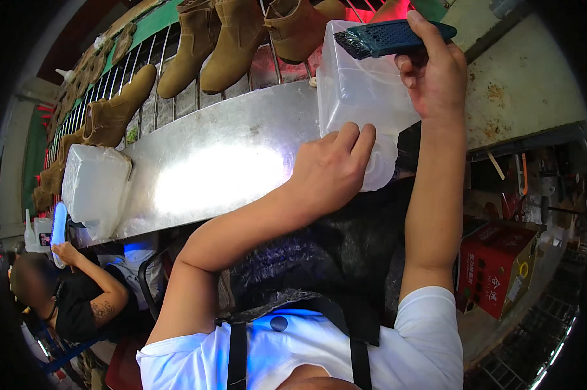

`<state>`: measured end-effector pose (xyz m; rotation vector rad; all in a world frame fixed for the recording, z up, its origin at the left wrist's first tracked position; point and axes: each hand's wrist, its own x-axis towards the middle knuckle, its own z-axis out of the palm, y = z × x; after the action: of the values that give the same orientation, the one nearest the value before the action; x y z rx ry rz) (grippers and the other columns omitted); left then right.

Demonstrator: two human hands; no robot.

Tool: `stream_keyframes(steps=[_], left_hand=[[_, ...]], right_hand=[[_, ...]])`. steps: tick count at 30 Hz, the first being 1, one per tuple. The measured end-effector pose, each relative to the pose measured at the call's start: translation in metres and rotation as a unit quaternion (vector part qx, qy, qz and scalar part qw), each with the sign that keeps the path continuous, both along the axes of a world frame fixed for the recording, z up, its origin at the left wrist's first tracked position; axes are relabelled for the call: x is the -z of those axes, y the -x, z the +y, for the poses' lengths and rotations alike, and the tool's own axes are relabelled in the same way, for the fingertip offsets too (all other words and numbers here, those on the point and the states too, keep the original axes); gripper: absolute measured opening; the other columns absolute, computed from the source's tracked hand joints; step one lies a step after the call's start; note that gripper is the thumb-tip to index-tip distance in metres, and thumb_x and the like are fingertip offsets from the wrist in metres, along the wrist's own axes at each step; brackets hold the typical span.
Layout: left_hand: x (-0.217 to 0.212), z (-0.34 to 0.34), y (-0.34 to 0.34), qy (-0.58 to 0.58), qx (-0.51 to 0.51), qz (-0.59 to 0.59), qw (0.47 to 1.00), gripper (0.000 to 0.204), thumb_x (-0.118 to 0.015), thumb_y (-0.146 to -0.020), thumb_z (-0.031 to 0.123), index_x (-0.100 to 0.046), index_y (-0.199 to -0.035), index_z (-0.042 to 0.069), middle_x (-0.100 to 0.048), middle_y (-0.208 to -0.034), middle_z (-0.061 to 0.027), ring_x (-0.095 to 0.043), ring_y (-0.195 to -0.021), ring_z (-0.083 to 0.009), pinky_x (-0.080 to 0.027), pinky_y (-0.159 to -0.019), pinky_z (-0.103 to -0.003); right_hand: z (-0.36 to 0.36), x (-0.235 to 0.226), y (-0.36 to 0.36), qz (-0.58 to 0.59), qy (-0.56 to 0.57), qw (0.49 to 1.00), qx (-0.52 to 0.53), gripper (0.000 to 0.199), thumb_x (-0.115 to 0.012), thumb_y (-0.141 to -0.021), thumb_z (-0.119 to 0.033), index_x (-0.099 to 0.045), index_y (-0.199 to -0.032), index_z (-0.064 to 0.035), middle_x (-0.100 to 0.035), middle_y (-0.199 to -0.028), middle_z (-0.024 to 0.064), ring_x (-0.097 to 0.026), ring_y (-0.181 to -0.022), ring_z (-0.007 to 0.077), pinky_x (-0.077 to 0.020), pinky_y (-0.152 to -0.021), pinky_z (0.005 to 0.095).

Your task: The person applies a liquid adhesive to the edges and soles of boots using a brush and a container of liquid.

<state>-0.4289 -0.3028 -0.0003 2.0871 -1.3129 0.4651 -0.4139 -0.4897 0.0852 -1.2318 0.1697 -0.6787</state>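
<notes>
In my right hand (436, 78) is a brush (397, 39) with a dark teal handle and black bristles that look wet. Fingers and thumb pinch its handle above a translucent plastic container (355, 91), and the bristles point left over the container's far side. My left hand (336, 162) is closed at the near edge of that container, fingers curled over it; the knuckles hide the exact grip. Beside those fingers a rounded, whitish translucent part (379, 166) sticks out past the bench edge.
Tan ankle boots (232, 49) stand on a metal-bar rack (170, 97) beyond the metal bench (222, 162). A second translucent container (95, 185) sits at the left. A co-worker (79, 292) there holds a light-blue object. A red carton (495, 266) lies low on the right.
</notes>
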Motion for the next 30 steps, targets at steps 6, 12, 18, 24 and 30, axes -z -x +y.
stream_keyframes(steps=[6,12,18,24,30], left_hand=[[0.011,-0.009,-0.005,0.029,0.024,-0.052,0.998,0.025,-0.069,-0.079,0.004,-0.063,-0.104,0.005,-0.052,-0.075,-0.0061,-0.061,-0.059,-0.0208,-0.048,-0.047,-0.036],[0.002,-0.009,-0.005,0.062,0.039,-0.016,0.997,0.013,-0.073,-0.083,0.007,-0.066,-0.094,0.007,-0.054,-0.071,-0.0056,-0.06,-0.056,-0.0247,-0.048,-0.048,-0.036],[0.007,-0.012,-0.003,0.146,0.041,0.205,0.967,0.01,-0.072,-0.091,0.011,-0.071,-0.093,0.002,-0.067,-0.076,-0.0103,-0.064,-0.058,-0.0207,-0.051,-0.056,-0.034],[-0.002,-0.009,-0.001,0.14,-0.044,0.414,0.898,0.017,-0.072,-0.095,0.013,-0.07,-0.091,-0.003,-0.066,-0.071,-0.0058,-0.058,-0.063,-0.0083,-0.048,-0.059,-0.028],[0.003,0.028,-0.005,0.212,-0.036,0.444,0.87,0.015,-0.064,-0.1,0.014,-0.065,-0.098,-0.001,-0.057,-0.069,0.0011,-0.051,-0.059,-0.0065,-0.041,-0.053,-0.024]], right_hand=[[0.0,-0.001,0.002,0.004,-0.013,1.0,-0.004,0.019,-0.075,-0.09,-0.023,-0.066,-0.083,-0.0081,-0.062,-0.068,0.001,-0.055,-0.048,0.0095,-0.0352,-0.037,0.0207],[0.0,0.0,0.002,0.001,-0.02,1.0,-0.015,0.019,-0.075,-0.091,-0.022,-0.066,-0.084,-0.0077,-0.063,-0.068,0.0015,-0.056,-0.048,0.0097,-0.0353,-0.037,0.0207],[-0.003,0.001,0.002,-0.01,-0.019,0.999,-0.024,0.019,-0.074,-0.092,-0.022,-0.066,-0.084,-0.0076,-0.063,-0.069,0.002,-0.056,-0.049,0.0097,-0.0356,-0.037,0.0206],[-0.001,0.001,0.001,-0.008,-0.015,1.0,-0.016,0.019,-0.074,-0.092,-0.023,-0.066,-0.084,-0.0076,-0.062,-0.068,0.0019,-0.056,-0.049,0.0093,-0.0351,-0.036,0.0205],[0.0,-0.005,0.003,0.001,-0.013,1.0,0.001,0.02,-0.075,-0.091,-0.023,-0.065,-0.084,-0.0067,-0.062,-0.069,0.002,-0.055,-0.048,0.009,-0.0346,-0.036,0.0205]])
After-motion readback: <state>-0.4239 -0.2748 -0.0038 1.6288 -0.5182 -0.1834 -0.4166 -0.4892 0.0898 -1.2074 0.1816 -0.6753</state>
